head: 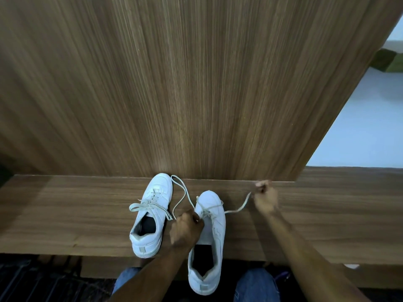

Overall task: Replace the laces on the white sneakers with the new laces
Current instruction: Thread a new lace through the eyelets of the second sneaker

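Two white low-top leather sneakers stand on the brown wood-grain table (65, 214) in the lower centre of the frame, toes pointing toward the tall wood-grain panel (174, 83) that fills the upper part of the frame. The left white sneaker (150, 216) sits fully on the table, laced through its eyelets and tied in a loose bow of pale flat lace (148, 207) across its tongue. The right white sneaker (209, 243) lies just beside it, slightly lower in the frame, with its heel overhanging the near table edge above the person's blue denim knees (255, 286). Only the eyelets nearest its toe carry a pale flat shoelace (185, 192), which crosses near the toe cap. One free end loops up and left toward the toe of the left sneaker, then returns down to the left hand (186, 229). The left hand rests against the left flank of the right sneaker, beside the tongue, its grip curled and pinching that lace end. The other free end runs rightward off the sneaker, across the table, to the right hand (265, 197), at centre right of the frame near the foot of the panel. The right hand's grip is clamped on that lace end, which hangs in a shallow curve. A pale floor area (359, 127) shows at the right of the frame.
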`<state>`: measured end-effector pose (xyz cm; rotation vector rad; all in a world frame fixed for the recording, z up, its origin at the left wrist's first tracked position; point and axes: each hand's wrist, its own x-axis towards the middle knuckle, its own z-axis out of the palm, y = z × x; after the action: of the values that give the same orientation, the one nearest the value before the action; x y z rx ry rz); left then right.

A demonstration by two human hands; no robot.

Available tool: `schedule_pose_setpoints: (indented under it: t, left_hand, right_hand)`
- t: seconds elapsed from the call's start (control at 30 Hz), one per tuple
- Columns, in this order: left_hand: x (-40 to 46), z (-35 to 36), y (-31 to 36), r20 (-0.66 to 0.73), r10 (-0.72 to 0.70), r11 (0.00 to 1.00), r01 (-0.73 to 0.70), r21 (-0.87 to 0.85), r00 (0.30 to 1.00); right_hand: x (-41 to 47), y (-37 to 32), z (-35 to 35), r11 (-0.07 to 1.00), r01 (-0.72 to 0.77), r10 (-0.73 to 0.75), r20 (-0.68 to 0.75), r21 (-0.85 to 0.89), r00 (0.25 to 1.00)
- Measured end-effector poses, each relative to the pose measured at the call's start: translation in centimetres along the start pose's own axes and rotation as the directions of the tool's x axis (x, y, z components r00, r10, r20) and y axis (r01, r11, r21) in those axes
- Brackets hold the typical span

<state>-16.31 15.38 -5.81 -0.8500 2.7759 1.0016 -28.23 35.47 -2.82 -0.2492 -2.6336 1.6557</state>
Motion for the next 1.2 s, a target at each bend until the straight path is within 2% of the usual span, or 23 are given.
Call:
schedule_pose_setpoints:
  t: [0.07, 0.13, 0.2, 0.33, 0.43, 0.53, 0.63, 0.77, 0.9, 1.0, 1.07, 1.13, 1.2]
  left_hand:
    - [0.3, -0.4, -0.2, 0.027, 0.037, 0.999, -0.038, 0.027, 0.999]
    - [0.4, -0.8, -0.2, 0.043, 0.050, 0.997, -0.052, 0.054, 0.998]
    - [0.5, -0.9, -0.2, 0.057, 0.065, 0.996, -0.068, 0.066, 0.996]
    - [0.5, -0.9, -0.2, 0.066, 0.072, 0.993, -0.078, 0.093, 0.995]
    - [0.5, -0.8, -0.2, 0.066, 0.079, 0.990, -0.086, 0.110, 0.995]
    - [0.4, -0.9, 0.0, 0.078, 0.085, 0.988, -0.094, 0.122, 0.993]
    - [0.6, -0.8, 0.1, 0.089, 0.078, 0.986, -0.090, 0.142, 0.993]
    - [0.6, -0.6, -0.1, 0.084, 0.077, 0.981, -0.090, 0.174, 0.994]
    - [0.8, -0.3, 0.0, 0.095, 0.054, 0.982, -0.071, 0.177, 0.994]
    - [0.8, -0.2, 0.0, 0.090, 0.049, 0.982, -0.064, 0.179, 0.995]
    - [0.9, 0.0, -0.1, 0.082, 0.046, 0.985, -0.059, 0.165, 0.996]
    - [0.7, -0.1, -0.1, 0.089, 0.051, 0.985, -0.065, 0.157, 0.995]
    - [0.8, 0.0, -0.3, 0.090, 0.045, 0.988, -0.058, 0.145, 0.995]
  right_hand:
    - [-1.1, 1.4, 1.7, 0.963, 0.055, -0.013, 0.157, -0.264, 0.988]
    - [-2.1, 1.9, 3.8, 0.921, 0.141, -0.037, 0.279, -0.363, 0.960]
    - [-2.5, 2.2, 6.1, 0.925, 0.151, -0.006, 0.385, -0.347, 0.923]
    - [-0.8, 4.3, 9.9, 0.946, 0.031, 0.122, 0.443, -0.321, 0.888]
    - [0.7, 5.7, 11.2, 0.952, -0.071, 0.210, 0.466, -0.298, 0.860]
    - [1.3, 4.5, 11.3, 0.964, -0.111, 0.212, 0.451, -0.240, 0.867]
    - [2.4, 3.7, 12.0, 0.957, -0.221, 0.285, 0.478, -0.187, 0.831]
    - [3.6, 3.2, 12.9, 0.956, -0.278, 0.286, 0.483, -0.091, 0.827]
    - [3.4, 2.2, 13.3, 0.976, -0.208, 0.211, 0.521, -0.065, 0.827]
    - [1.1, 0.1, 13.1, 0.996, 0.049, 0.006, 0.587, -0.079, 0.810]
    - [-1.0, -0.8, 12.7, 0.990, 0.142, -0.114, 0.625, 0.005, 0.772]
    - [-2.9, -1.1, 11.8, 0.983, 0.141, -0.184, 0.643, 0.118, 0.743]
    - [-3.8, -0.9, 10.7, 0.971, 0.093, -0.209, 0.598, 0.219, 0.774]
